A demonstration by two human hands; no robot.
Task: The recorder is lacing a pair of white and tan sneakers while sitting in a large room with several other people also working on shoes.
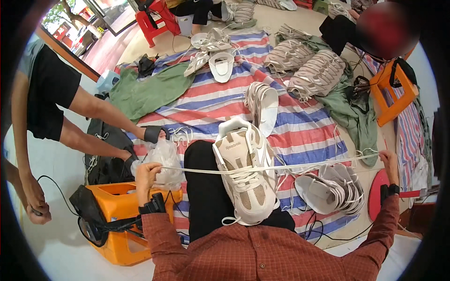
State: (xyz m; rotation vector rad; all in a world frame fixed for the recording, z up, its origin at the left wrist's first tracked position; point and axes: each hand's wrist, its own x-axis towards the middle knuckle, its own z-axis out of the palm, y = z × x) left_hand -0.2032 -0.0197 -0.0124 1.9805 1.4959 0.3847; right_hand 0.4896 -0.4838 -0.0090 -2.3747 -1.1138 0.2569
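A beige and white sneaker [255, 199] rests on my lap, its toe toward me and its tongue and collar pointing away. A white shoelace [309, 165] runs through its eyelets and is stretched out to both sides across the shoe. On the left, my left hand [148, 176] is closed on one end of the lace. Far out to the right, my right hand [389, 162] pinches the other end with the arm extended. Lacing crosses over the shoe's front, and a small loop of lace lies by the toe.
Stacked shoe parts [330, 189] and another stack [262, 105] lie on the striped sheet [211, 100]. An orange stool [110, 199] with a black bag stands left. A person [51, 93] stands at the left. Bundled beige uppers [318, 75] lie at the far right. Cables trail nearby.
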